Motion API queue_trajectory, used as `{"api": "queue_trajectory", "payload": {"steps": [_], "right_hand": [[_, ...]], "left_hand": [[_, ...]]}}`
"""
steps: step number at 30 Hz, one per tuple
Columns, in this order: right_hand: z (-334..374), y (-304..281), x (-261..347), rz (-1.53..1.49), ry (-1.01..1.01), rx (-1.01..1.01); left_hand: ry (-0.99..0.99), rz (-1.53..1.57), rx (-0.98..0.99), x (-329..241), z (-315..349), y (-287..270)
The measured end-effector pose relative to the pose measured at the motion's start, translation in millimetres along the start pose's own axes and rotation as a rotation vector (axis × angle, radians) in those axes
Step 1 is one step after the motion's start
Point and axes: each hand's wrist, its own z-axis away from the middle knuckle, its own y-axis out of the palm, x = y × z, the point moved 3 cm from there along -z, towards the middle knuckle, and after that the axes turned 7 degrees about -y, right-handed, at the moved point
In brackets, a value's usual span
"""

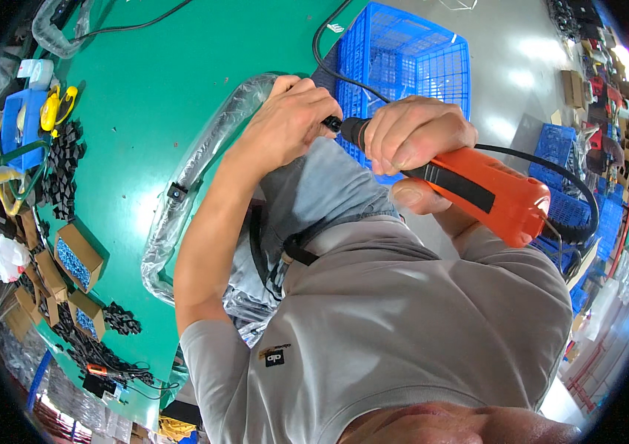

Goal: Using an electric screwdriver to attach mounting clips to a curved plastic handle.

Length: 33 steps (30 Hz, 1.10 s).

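The right hand [418,140], right of the middle of the frame, is wrapped tight around an orange power tool [488,192]. The tool's fat end is to the right, and its black nose points left. A black cord [540,156] curls off to the right.

The left hand [288,122], just above the middle, has its fingers curled closed around the top end of a long bent bar in clear plastic [207,140]. A small black piece [331,123] pokes out by those fingers, right at the tool's nose. I cannot tell if the two touch.

The bar runs down and left along the green table [129,133], with a little black clip [176,192] on it partway down. A big blue basket [447,63] is at the top, right of the middle. At the left edge are yellow scissors [50,111], a pile of black parts [66,170] and an open brown box [86,244] with blue bits inside.
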Motion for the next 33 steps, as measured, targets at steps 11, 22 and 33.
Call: {"api": "queue_trajectory", "payload": {"steps": [11, 22, 33], "right_hand": [[-8.5, 0.9, -8.9, -0.004, -0.029, 0.221], [-8.0, 5.1, -11.1, -0.069, 0.047, 0.237], [-26.8, -5.0, -10.9, -0.028, -0.033, 0.173]], "left_hand": [[-0.025, -0.025, 0.04, 3.8, 1.0, 3.0], [0.0, -0.031, 0.017, -4.1, 0.3, -3.5], [-0.066, -0.125, -0.013, 2.5, 4.9, 6.1]]}}
